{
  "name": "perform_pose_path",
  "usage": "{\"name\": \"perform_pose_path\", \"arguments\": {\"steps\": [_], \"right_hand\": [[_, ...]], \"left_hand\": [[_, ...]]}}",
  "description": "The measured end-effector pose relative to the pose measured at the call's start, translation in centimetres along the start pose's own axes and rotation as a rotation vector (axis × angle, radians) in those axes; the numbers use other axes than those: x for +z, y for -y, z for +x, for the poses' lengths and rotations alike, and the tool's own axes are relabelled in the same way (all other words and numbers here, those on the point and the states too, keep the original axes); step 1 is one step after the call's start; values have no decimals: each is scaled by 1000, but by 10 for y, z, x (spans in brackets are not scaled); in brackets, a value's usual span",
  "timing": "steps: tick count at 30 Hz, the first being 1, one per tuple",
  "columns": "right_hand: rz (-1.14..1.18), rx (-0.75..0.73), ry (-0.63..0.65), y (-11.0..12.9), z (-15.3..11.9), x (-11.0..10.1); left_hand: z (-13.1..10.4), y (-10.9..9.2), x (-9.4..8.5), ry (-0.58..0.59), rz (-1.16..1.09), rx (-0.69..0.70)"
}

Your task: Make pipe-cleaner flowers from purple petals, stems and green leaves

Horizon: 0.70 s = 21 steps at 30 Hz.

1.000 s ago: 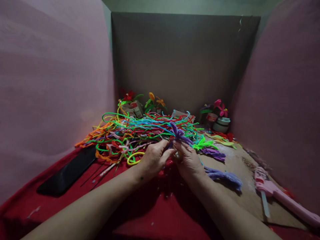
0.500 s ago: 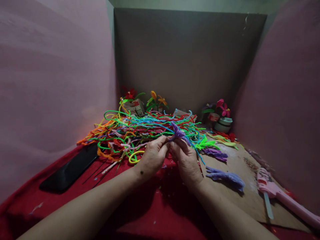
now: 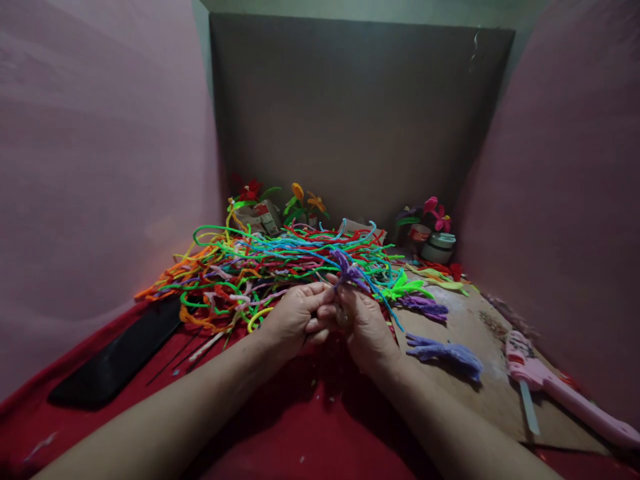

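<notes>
A purple pipe-cleaner flower (image 3: 349, 268) with splayed petals stands up between my two hands in the middle of the view. My left hand (image 3: 300, 312) is closed, its thumb and fingertips pinching the flower's base from the left. From the right, my right hand (image 3: 367, 327) pinches the same base with bent fingers. The fingertips of both hands meet there and hide the lower end. Just behind lies a big tangled heap of coloured pipe cleaners (image 3: 280, 250).
On the right, cardboard (image 3: 450, 407) carries a lilac pipe-cleaner bundle (image 3: 447, 355), a darker purple bundle (image 3: 424, 307) and a pink glue gun (image 3: 537, 373). A black phone-like slab (image 3: 117, 360) lies left on the red cloth (image 3: 280, 433). Potted pipe-cleaner flowers (image 3: 437, 217) stand at the back.
My fingers have shifted around the flower's base, with the left hand's fingers now more curled below it. The whole view has swung slightly, moving the scene a little left.
</notes>
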State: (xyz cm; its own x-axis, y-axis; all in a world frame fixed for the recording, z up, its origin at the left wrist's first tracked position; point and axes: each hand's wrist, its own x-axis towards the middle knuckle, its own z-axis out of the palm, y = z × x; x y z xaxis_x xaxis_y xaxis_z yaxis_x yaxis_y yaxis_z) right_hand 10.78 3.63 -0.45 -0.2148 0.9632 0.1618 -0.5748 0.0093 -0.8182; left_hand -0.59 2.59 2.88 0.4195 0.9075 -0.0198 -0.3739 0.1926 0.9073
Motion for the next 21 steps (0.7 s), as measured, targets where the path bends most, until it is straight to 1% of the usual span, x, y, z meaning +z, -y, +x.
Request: {"name": "perform_pose_path", "arguments": {"steps": [2, 4, 8, 9, 11, 13, 15, 17, 19, 21], "right_hand": [[37, -5, -5, 2, 1, 1], [43, -28, -29, 4, 1, 0], [-35, -81, -49, 5, 1, -2], [-57, -95, -48, 5, 1, -2], [-79, -116, -44, 6, 0, -2], [-88, -140, -39, 8, -1, 0], [-111, -176, -68, 10, -3, 3], [-140, -178, -105, 10, -5, 5], [-136, -137, -121, 9, -5, 5], [-75, -81, -112, 7, -5, 4]], "left_hand": [[0, 0, -2, 67, -54, -30], [1, 0, -4, 106, -64, -39], [1, -1, -6, 127, 0, -23], [0, -1, -5, 107, 43, -11], [0, -1, -2, 23, 181, 36], [0, -2, 3, -90, 332, 112], [0, -1, 7, -170, 436, 198], [1, 2, 9, -192, 469, 267], [2, 5, 9, -185, 470, 300], [3, 8, 8, -187, 465, 317]]}}
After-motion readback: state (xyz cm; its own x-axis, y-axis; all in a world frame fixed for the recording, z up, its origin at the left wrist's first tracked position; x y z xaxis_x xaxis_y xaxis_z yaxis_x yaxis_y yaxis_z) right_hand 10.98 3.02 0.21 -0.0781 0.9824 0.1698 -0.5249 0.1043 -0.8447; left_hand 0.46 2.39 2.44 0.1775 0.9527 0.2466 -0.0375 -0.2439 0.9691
